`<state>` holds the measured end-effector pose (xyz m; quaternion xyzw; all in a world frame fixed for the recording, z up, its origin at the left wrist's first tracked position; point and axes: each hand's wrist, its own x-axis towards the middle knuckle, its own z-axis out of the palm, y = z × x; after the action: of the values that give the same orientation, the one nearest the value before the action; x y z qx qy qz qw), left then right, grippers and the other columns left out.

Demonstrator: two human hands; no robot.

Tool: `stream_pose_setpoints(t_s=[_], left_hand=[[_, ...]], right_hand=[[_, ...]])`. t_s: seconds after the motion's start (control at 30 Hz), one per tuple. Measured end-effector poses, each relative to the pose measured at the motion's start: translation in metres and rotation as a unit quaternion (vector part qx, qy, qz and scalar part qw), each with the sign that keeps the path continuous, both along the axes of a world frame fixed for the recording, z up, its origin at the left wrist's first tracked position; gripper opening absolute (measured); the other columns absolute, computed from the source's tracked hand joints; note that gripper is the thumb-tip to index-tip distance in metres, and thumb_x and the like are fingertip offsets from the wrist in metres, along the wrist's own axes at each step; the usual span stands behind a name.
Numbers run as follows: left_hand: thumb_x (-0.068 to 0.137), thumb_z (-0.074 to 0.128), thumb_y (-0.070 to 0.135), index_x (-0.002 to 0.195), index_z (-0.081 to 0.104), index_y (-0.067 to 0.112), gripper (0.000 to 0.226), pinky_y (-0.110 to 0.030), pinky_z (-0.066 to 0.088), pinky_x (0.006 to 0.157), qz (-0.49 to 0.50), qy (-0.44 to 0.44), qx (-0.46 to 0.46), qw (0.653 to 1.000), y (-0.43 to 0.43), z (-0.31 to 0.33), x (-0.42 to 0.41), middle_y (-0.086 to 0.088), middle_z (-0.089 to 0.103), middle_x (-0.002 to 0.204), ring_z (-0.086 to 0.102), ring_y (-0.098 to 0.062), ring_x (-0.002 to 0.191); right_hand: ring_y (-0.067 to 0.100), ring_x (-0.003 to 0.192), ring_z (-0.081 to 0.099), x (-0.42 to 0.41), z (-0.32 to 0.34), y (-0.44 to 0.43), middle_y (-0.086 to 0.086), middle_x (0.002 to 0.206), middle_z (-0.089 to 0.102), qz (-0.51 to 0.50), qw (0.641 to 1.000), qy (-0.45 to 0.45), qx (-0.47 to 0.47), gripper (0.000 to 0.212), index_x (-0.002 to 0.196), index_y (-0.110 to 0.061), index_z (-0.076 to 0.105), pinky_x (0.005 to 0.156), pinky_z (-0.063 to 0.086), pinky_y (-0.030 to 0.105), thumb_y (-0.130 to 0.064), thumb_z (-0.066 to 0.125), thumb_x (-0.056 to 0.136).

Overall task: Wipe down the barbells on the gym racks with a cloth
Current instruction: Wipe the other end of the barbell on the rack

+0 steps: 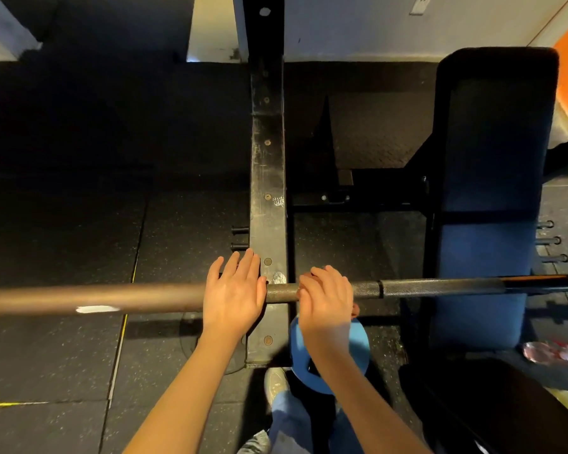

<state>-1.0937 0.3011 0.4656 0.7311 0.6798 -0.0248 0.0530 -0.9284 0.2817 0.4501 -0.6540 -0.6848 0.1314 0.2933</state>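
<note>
one rack upright (268,158) beneath barbell (440,286) between left hand (233,296), right hand (325,299); bench (492,158) rightward

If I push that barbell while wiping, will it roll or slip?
The barbell is round, so it may roll under a push. Its metal shaft looks stiff and heavy. The knurled stretch by the right hand should grip well; the smooth sleeve past the left hand looks slicker.

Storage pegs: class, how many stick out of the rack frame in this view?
5: two pegs left of the black upright, three beyond the blue bench's right edge; others may be hidden.
</note>
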Motion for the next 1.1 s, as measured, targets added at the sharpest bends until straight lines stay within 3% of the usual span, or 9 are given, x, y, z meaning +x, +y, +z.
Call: stream_pose_setpoints(t_s=[0.2,0.33,0.4,0.47,0.53,0.73,0.83,0.93,1.1], left_hand=[[0.094,0.033,0.034,0.12,0.064,0.012,0.047,-0.045,0.042,0.099,-0.011,-0.018,0.009,1.0,0.006,0.004,-0.001,-0.005,0.065,0.122,0.06,-0.024,0.112],[0.094,0.032,0.034,0.12,0.062,0.013,0.045,-0.042,0.042,0.097,-0.014,-0.024,0.011,1.0,0.01,0.004,-0.003,-0.004,0.064,0.119,0.058,-0.023,0.11],[0.093,0.032,0.034,0.123,0.062,0.011,0.048,-0.044,0.044,0.098,-0.013,-0.015,-0.001,1.0,0.011,0.003,-0.002,-0.006,0.063,0.125,0.057,-0.026,0.115],[0.093,0.03,0.035,0.128,0.061,0.009,0.052,-0.046,0.044,0.099,-0.014,-0.008,-0.018,1.0,0.012,0.003,-0.002,-0.007,0.06,0.132,0.056,-0.028,0.121],[0.094,0.028,0.035,0.129,0.061,0.01,0.054,-0.045,0.044,0.1,-0.017,-0.008,-0.03,0.999,0.013,0.003,-0.003,-0.007,0.059,0.134,0.056,-0.028,0.123],[0.095,0.023,0.037,0.13,0.06,0.012,0.057,-0.044,0.043,0.102,-0.023,-0.003,-0.037,0.999,0.018,0.003,-0.004,-0.005,0.058,0.135,0.053,-0.028,0.126],[0.094,0.023,0.037,0.128,0.061,0.012,0.057,-0.044,0.043,0.102,-0.025,-0.002,-0.037,0.999,0.019,0.003,-0.004,-0.005,0.059,0.134,0.051,-0.029,0.128],[0.096,0.022,0.039,0.13,0.059,0.014,0.056,-0.044,0.038,0.106,-0.03,-0.004,-0.045,0.999,0.024,0.004,-0.005,-0.004,0.056,0.137,0.046,-0.027,0.133],[0.101,0.03,0.037,0.139,0.049,0.017,0.047,-0.04,0.026,0.114,-0.04,0.002,-0.056,0.998,0.028,0.003,-0.006,0.0,0.045,0.147,0.031,-0.022,0.141]], right_hand=[[0.027,0.092,0.058,0.029,0.008,0.012,0.003,0.101,0.063,0.158,0.985,-0.048,0.048,0.022,0.095,-0.007,0.068,0.087,0.043,0.035,-0.016,0.051,0.086],[0.019,0.091,0.049,0.013,0.013,0.001,-0.005,0.097,0.055,0.022,0.998,0.054,-0.014,0.017,0.091,-0.014,0.061,0.09,0.038,0.03,-0.008,0.047,0.086],[0.018,0.096,0.05,-0.006,0.009,-0.002,-0.007,0.104,0.054,0.06,0.997,0.043,-0.019,0.017,0.095,-0.016,0.059,0.085,0.041,0.036,-0.011,0.044,0.087],[0.022,0.108,0.05,-0.004,0.008,0.0,0.003,0.112,0.062,0.145,0.989,-0.018,0.022,0.024,0.101,-0.009,0.067,0.095,0.038,0.034,-0.014,0.047,0.089],[0.024,0.103,0.048,0.012,0.014,0.008,0.007,0.106,0.064,0.185,0.978,-0.071,0.058,0.028,0.096,-0.005,0.069,0.09,0.036,0.034,-0.016,0.045,0.086],[0.011,0.094,0.044,0.011,0.012,-0.005,-0.006,0.102,0.049,0.003,0.998,0.051,-0.033,0.019,0.095,-0.011,0.059,0.086,0.038,0.026,-0.008,0.04,0.09],[0.003,0.108,0.046,-0.007,0.002,-0.004,-0.009,0.109,0.051,0.07,0.996,0.051,-0.035,0.017,0.105,-0.006,0.062,0.099,0.036,0.022,-0.004,0.05,0.092],[0.021,0.107,0.051,0.02,-0.004,0.008,0.002,0.112,0.06,0.153,0.987,-0.054,0.016,0.021,0.105,-0.009,0.067,0.098,0.04,0.038,-0.017,0.054,0.091],[0.023,0.115,0.049,0.01,-0.014,-0.006,0.003,0.119,0.059,-0.05,0.998,0.029,-0.039,0.028,0.105,-0.011,0.068,0.098,0.038,0.046,-0.016,0.043,0.093]])
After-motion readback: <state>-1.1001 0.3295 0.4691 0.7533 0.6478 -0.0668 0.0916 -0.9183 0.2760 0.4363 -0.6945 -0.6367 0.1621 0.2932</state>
